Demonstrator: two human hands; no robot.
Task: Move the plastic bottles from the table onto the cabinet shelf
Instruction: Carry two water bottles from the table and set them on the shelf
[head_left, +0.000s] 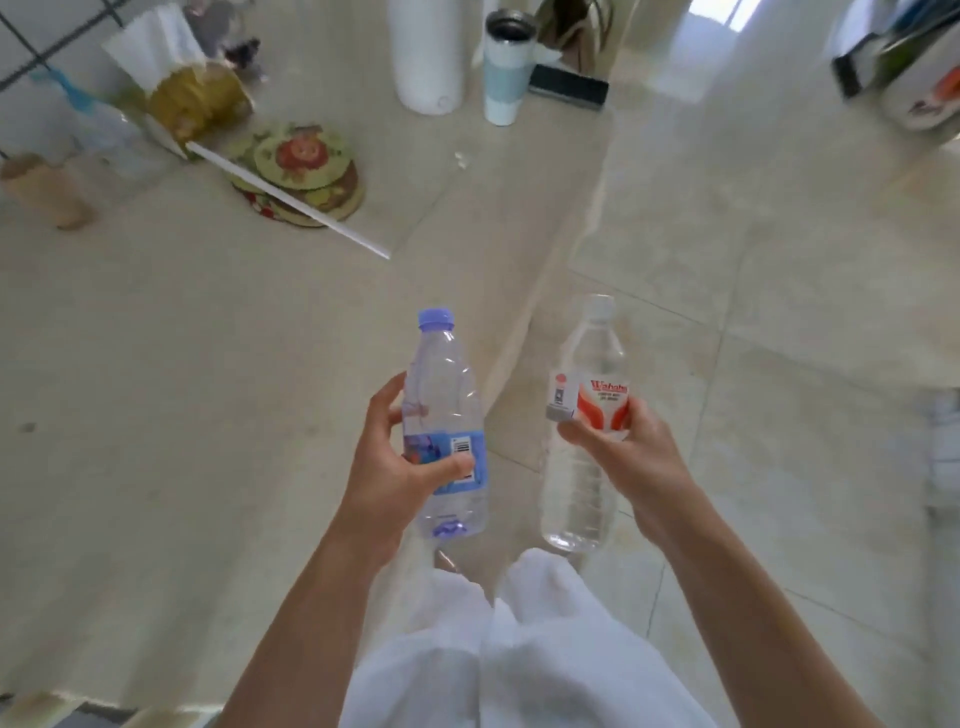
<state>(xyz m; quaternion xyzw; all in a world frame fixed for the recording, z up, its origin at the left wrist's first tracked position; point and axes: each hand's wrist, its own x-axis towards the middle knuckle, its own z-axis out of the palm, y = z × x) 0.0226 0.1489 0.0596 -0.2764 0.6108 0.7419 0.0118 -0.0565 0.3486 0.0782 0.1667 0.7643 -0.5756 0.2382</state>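
Observation:
My left hand (395, 457) grips a clear plastic bottle with a blue cap and blue label (445, 405), held upright at the table's right edge. My right hand (623, 447) grips a second clear bottle with a white cap and a red and white label (587, 395), upright over the tiled floor. Both bottles are lifted off the beige table (156, 364). No cabinet shelf is in view.
At the back of the table stand a tall white container (426, 57), a white and blue tumbler (506, 67), a dark flat box (569, 85), stacked floral coasters (306, 171), a white stick (291, 202) and a tissue holder (197, 98). Tiled floor (753, 260) lies to the right.

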